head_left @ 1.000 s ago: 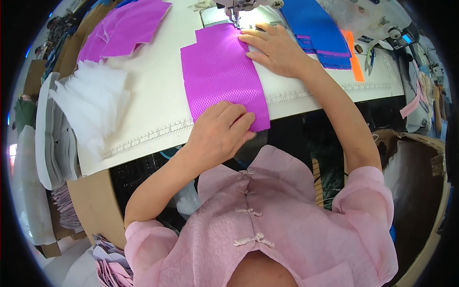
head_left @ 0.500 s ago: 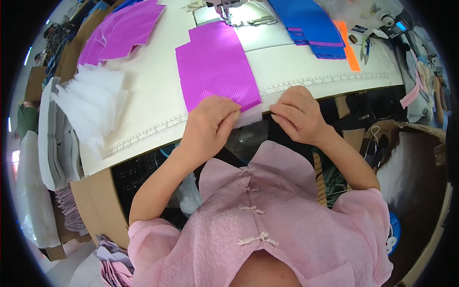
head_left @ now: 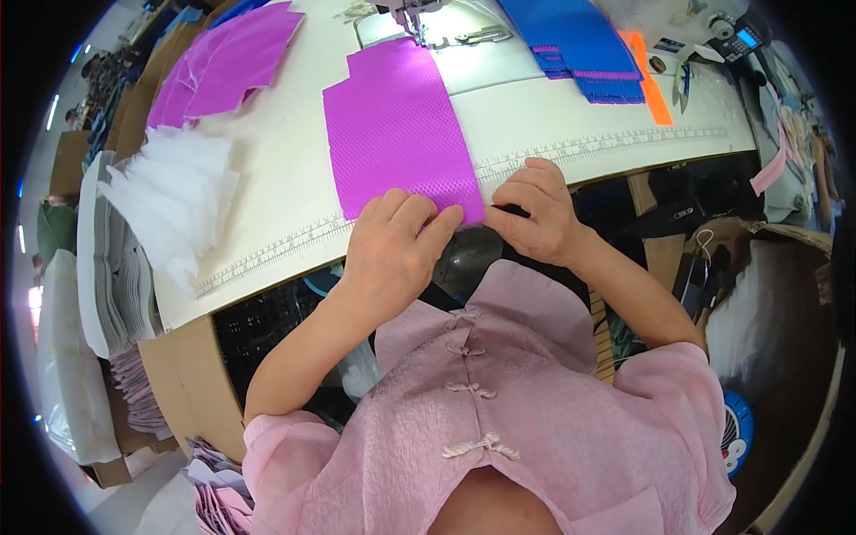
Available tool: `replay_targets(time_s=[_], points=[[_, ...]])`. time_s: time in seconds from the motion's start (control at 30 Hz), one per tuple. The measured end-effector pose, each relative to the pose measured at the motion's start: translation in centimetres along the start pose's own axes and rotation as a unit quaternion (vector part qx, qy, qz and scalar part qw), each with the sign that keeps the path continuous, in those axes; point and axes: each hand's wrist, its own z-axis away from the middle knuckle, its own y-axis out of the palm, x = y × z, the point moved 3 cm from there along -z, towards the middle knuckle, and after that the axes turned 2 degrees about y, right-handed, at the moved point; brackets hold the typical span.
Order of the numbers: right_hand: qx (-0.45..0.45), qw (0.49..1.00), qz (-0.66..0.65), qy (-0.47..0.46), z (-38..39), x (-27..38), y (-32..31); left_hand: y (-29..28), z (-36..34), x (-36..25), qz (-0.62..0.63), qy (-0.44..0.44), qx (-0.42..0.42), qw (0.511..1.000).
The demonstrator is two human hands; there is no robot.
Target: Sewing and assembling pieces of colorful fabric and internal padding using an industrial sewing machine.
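A magenta textured fabric piece [head_left: 397, 134] lies on the white worktable [head_left: 276, 160], its far end at the presser foot of the sewing machine [head_left: 408, 20]. My left hand [head_left: 392, 250] grips the near edge of that piece, fingers curled and thumb against it at the table's front. My right hand [head_left: 539, 211] is bent with thumb and forefinger closed at the piece's near right corner, pinching that edge. A printed ruler strip [head_left: 588, 147] runs along the table's front edge, passing beneath the fabric.
More magenta pieces [head_left: 223, 62] and white wadding [head_left: 169, 201] lie left. Stacked grey sheets [head_left: 107, 285] stand at the left edge. Blue pieces [head_left: 580, 49], an orange strip [head_left: 656, 98] and shears [head_left: 683, 85] lie right. Cardboard boxes [head_left: 187, 374] flank me below.
My right hand has come down from near the presser foot to the piece's near corner. White material that showed under the near edge half a second ago is now out of sight.
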Motion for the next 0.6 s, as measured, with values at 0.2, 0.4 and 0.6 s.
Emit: replay_targets(time_s=[0.2,0.4,0.6], points=[[0.003,1.0,0.002,-0.005,0.1,0.0,0.1,0.3,0.2,-0.1,-0.002,-0.004,0.012,1.0],[0.016,1.0,-0.007,0.003,0.3,-0.3,0.1,0.5,-0.2,0.0,0.001,-0.005,0.013,1.0],[0.038,0.999,-0.003,0.002,-0.2,-0.3,-0.1,-0.4,-1.5,0.5,0.13,-0.037,0.04,0.99]])
